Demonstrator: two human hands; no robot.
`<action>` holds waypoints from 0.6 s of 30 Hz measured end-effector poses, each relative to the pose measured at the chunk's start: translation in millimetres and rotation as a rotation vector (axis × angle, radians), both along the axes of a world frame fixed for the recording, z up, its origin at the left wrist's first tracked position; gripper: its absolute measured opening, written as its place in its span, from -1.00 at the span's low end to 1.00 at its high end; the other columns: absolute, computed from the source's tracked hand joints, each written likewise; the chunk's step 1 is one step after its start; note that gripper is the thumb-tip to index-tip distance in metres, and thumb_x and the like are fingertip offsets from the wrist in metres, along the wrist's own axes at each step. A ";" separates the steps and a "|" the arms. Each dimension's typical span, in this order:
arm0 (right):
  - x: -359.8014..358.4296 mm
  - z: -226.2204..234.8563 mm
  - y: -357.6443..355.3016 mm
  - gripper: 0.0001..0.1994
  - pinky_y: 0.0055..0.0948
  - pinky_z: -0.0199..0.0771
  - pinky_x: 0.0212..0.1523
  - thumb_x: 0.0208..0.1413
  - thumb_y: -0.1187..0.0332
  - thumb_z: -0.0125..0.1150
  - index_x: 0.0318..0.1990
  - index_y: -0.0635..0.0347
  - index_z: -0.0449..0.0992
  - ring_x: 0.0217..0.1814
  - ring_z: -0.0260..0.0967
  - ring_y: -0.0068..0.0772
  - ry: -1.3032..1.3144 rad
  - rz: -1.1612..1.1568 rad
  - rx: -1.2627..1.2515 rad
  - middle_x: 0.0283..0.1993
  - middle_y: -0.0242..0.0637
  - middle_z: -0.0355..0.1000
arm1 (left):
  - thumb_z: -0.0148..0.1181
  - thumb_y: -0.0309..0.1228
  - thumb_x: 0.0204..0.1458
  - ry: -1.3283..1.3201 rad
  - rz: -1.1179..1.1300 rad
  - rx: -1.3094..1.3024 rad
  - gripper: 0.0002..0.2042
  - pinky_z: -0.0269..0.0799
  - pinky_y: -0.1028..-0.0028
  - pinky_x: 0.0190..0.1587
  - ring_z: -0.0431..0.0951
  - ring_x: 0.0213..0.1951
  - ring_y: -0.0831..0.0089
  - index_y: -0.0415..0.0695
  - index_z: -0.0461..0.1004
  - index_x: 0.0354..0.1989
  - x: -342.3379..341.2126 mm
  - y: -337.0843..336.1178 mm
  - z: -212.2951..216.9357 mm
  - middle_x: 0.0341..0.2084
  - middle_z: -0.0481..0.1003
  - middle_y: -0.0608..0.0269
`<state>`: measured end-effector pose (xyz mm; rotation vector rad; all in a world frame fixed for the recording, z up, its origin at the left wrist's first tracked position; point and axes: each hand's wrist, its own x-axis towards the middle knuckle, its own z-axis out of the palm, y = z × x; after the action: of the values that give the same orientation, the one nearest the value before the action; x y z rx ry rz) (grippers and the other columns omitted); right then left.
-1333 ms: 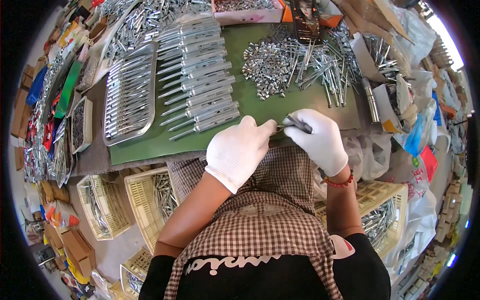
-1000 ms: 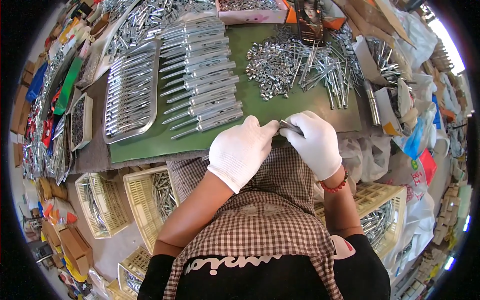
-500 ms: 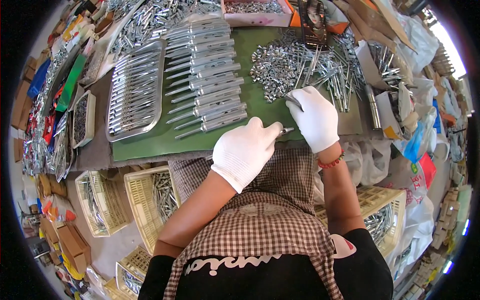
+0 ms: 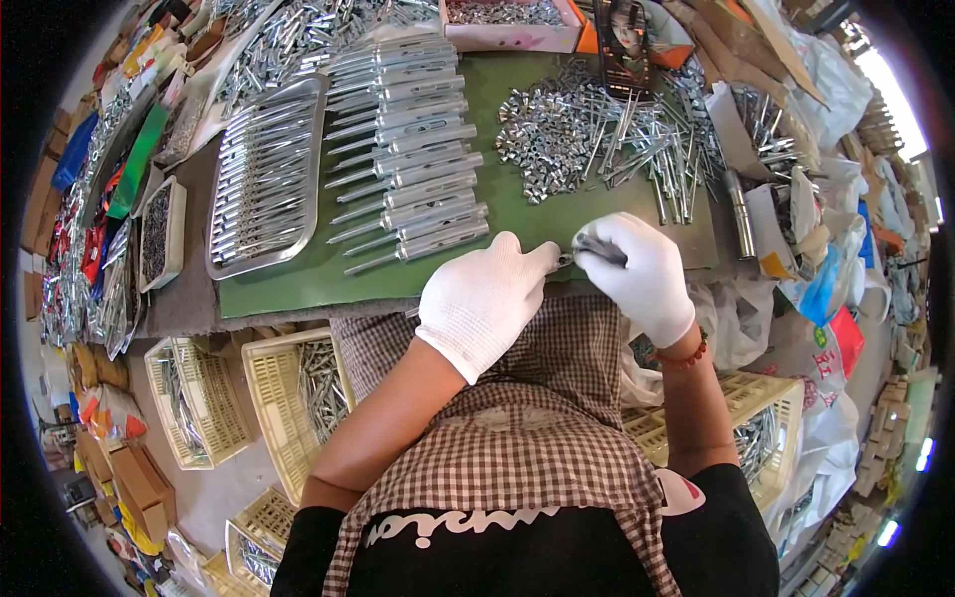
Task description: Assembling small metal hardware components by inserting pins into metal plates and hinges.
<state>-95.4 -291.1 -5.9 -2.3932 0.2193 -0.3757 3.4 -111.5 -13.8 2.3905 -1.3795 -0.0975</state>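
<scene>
Evidently both gloved hands pinch small metal fastener part (image 4: 575, 257) at near edge of green mat (image 4: 298, 284): left hand (image 4: 484, 298) closed on one end, right hand (image 4: 637, 271) closed on other. Part likely light, stiff, slick; fingertip grip at ends suits. Loose fastener pile (image 4: 597, 129) beyond on mat.

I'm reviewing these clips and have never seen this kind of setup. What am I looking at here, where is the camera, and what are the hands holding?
There is no machine: a person works with two gloved hands. The camera sits on their head and looks down, so the edges bend. The left hand and right hand meet at the near edge of a green mat, pinching a small metal part between them. On the mat lie a row of finished metal rods and a pile of loose metal pieces. A metal tray sits left, and yellow baskets stand below.
</scene>
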 end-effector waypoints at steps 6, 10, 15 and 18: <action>-1.5 -5.1 12.3 -0.84 -0.22 0.51 -0.26 0.01 0.44 0.26 -0.21 0.07 0.55 -0.24 0.50 -0.08 -0.038 0.061 -0.093 -0.27 -0.25 0.52 | 0.13 -0.31 0.14 -0.008 -0.015 -0.029 -0.80 0.47 0.20 -0.49 0.54 -0.52 0.15 0.09 0.53 -0.06 -1.0 1.3 1.1 -0.46 0.42 0.15; 1.3 -0.6 17.9 -0.87 -0.22 0.50 -0.27 0.03 0.43 0.25 -0.23 0.06 0.54 -0.25 0.50 -0.08 -0.027 0.041 -0.171 -0.28 -0.24 0.51 | 0.12 -0.31 0.16 -0.033 -0.041 -0.029 -0.76 0.48 0.22 -0.49 0.56 -0.51 0.17 0.03 0.51 -0.01 -0.3 3.0 -1.1 -0.46 0.42 0.13; 3.6 -3.8 14.3 -0.90 -0.18 0.47 -0.29 0.06 0.42 0.23 -0.25 0.09 0.52 -0.26 0.48 -0.03 -0.017 0.003 -0.020 -0.31 -0.21 0.48 | 0.14 -0.29 0.14 -0.025 -0.022 -0.043 -0.81 0.46 0.21 -0.49 0.52 -0.54 0.13 0.14 0.56 -0.08 -0.5 1.9 -2.3 -0.46 0.42 0.19; 3.4 -1.2 18.3 -0.89 -0.18 0.46 -0.29 0.06 0.41 0.24 -0.24 0.11 0.52 -0.26 0.47 -0.02 0.054 -0.005 -0.093 -0.31 -0.19 0.48 | 0.14 -0.29 0.16 -0.017 -0.030 0.002 -0.81 0.46 0.21 -0.49 0.53 -0.52 0.13 0.15 0.55 -0.07 0.0 1.2 2.0 -0.45 0.41 0.17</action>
<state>-92.0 -272.8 -7.1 -2.4965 0.2375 -0.3310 3.3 -110.3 -11.8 2.3781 -1.4244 -0.0868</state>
